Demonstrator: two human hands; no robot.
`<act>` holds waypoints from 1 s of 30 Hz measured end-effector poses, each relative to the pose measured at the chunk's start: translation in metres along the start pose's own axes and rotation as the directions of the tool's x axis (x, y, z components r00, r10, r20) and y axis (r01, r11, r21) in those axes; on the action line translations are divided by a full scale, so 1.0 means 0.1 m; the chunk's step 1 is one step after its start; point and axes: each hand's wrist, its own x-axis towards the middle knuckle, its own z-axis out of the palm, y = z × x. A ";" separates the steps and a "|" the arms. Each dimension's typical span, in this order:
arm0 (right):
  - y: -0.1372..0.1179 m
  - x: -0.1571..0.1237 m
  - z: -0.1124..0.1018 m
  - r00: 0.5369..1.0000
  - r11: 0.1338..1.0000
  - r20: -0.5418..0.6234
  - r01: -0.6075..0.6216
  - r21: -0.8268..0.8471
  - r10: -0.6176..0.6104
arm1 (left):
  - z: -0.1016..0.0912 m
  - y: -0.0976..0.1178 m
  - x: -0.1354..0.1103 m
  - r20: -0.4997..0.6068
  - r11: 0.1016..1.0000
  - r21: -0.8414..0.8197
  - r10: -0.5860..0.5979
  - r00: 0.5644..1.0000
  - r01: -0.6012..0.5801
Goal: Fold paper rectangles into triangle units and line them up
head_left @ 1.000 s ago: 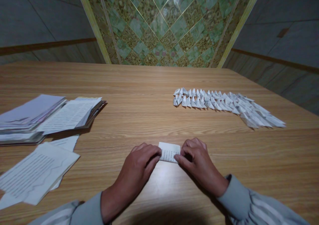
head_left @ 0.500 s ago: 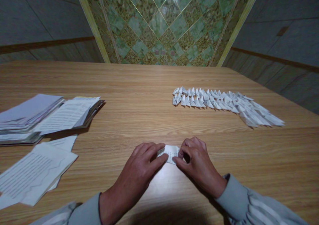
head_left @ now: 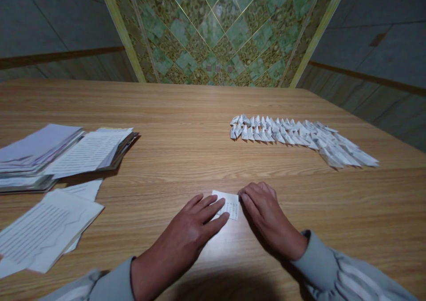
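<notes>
A small folded piece of paper (head_left: pixel 233 203) with printed writing lies flat on the wooden table in front of me. My left hand (head_left: pixel 196 221) rests over its left part, fingers stretched and spread, fingertips on the paper. At the paper's right edge is my right hand (head_left: pixel 266 212), fingers curled and thumb pressed against the forefinger. Its fingertips meet or nearly meet the paper's edge, and nothing shows between them.
Rows of folded paper pieces (head_left: pixel 282 132) stand at the back right of the table (head_left: pixel 173 128). On the left lie a stack of papers (head_left: pixel 43 145), a printed sheet (head_left: pixel 93 150) on top of it, and loose sheets (head_left: pixel 49 225) nearer me. A tiled wall (head_left: pixel 213 30) rises behind.
My right hand's thumb has lifted off the paper and closed against the forefinger. My left fingers have spread and shifted slightly right, and more of the paper shows.
</notes>
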 end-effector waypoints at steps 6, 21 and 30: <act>0.02 0.03 0.01 1.000 1.000 -0.007 0.002 -0.015 -0.002 | 0.00 -0.01 -0.02 0.028 1.000 0.002 0.023 0.999 -0.023; -0.09 -0.01 0.04 1.000 0.985 -0.013 0.013 -0.170 -0.016 | -0.04 0.03 0.00 0.084 0.999 0.022 0.047 0.995 -0.049; -0.08 0.00 0.03 1.000 0.982 0.021 0.016 -0.189 -0.012 | 0.03 0.08 -0.01 0.086 1.000 0.028 -0.014 0.996 0.012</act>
